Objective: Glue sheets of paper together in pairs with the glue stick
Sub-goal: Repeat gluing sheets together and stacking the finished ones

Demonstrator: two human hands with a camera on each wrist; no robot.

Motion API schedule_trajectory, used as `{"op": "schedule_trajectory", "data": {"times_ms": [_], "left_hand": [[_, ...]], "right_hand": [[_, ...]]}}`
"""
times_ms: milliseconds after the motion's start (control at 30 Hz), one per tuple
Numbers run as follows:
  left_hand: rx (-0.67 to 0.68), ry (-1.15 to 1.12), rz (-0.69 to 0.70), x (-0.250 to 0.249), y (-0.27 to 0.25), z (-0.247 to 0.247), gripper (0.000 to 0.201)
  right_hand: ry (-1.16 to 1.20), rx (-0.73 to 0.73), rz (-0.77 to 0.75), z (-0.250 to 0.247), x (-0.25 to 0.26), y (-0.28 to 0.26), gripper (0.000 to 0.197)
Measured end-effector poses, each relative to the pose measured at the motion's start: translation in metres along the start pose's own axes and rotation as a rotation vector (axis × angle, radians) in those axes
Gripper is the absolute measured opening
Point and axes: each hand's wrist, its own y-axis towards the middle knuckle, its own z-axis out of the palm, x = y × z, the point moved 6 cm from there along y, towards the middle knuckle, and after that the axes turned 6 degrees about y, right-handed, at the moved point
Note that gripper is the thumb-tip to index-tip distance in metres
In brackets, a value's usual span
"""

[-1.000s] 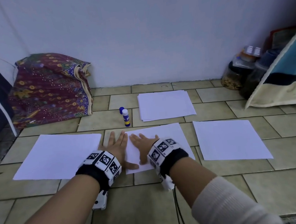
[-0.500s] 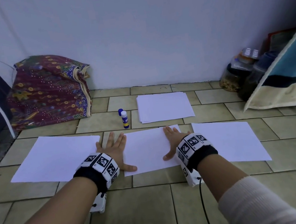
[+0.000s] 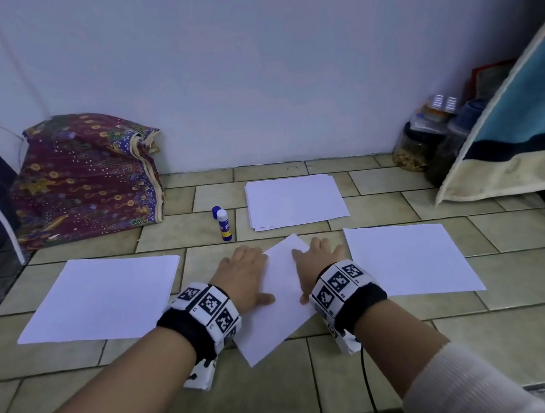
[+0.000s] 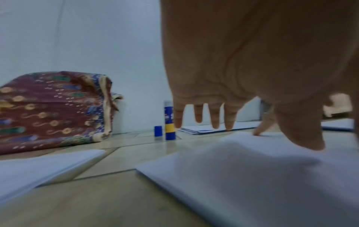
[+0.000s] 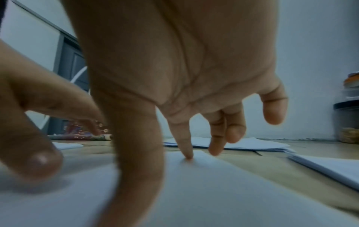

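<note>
The middle sheet of paper (image 3: pixel 282 292) lies askew on the tiled floor, one corner pointing toward the wall. My left hand (image 3: pixel 242 270) rests flat on its left edge with straight fingers. My right hand (image 3: pixel 317 258) presses its right side, and the index fingertip (image 5: pixel 187 155) touches the paper. In the left wrist view the sheet (image 4: pixel 252 176) bulges slightly under the left hand (image 4: pixel 252 76). The glue stick (image 3: pixel 224 224) stands upright beyond the hands, its blue cap (image 3: pixel 216 212) beside it. A stack of sheets (image 3: pixel 294 200) lies near the wall.
More white sheets lie to the left (image 3: pixel 102 298) and to the right (image 3: pixel 407 256) of the middle one. A patterned cloth bundle (image 3: pixel 86 175) sits at the back left, jars (image 3: pixel 426 143) and a leaning blue board (image 3: pixel 524 119) at the back right.
The middle sheet has turned from square to askew. My right hand slid out to the sheet's right edge, then back toward the centre. My left hand shifted slightly right.
</note>
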Motion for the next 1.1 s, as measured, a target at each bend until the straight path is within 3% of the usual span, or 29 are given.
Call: {"op": "schedule_trajectory", "data": {"times_ms": [67, 167, 267, 367, 500, 633, 733, 900, 1100], "left_hand": [[0.028, -0.003, 0.046, -0.011, 0.0, 0.005, 0.067], [0.027, -0.034, 0.014, -0.013, -0.002, 0.006, 0.049], [-0.002, -0.019, -0.006, -0.011, -0.006, -0.002, 0.039], [-0.015, -0.016, -0.055, -0.004, -0.006, -0.003, 0.054], [0.073, -0.094, -0.152, 0.017, -0.003, 0.013, 0.092], [0.138, -0.146, -0.217, 0.029, -0.003, 0.024, 0.116], [0.141, -0.114, -0.199, 0.032, -0.002, 0.026, 0.119], [0.097, 0.005, -0.161, 0.031, -0.001, 0.022, 0.118], [0.117, 0.079, -0.177, 0.033, -0.001, 0.026, 0.116]], "right_hand": [[0.028, -0.016, 0.039, 0.0, 0.006, -0.002, 0.048], [0.12, 0.011, 0.077, 0.005, 0.016, -0.002, 0.047], [0.217, 0.038, 0.026, 0.01, 0.028, -0.002, 0.072], [0.193, 0.028, -0.098, 0.009, 0.039, -0.006, 0.082], [0.145, 0.058, -0.271, 0.006, 0.048, -0.007, 0.091], [0.104, 0.09, -0.288, 0.005, 0.052, -0.004, 0.095], [0.097, 0.092, -0.264, 0.004, 0.06, -0.001, 0.096], [0.047, 0.219, -0.46, 0.001, 0.081, 0.0, 0.113], [0.115, 0.276, -0.391, 0.001, 0.043, 0.011, 0.117]]}}
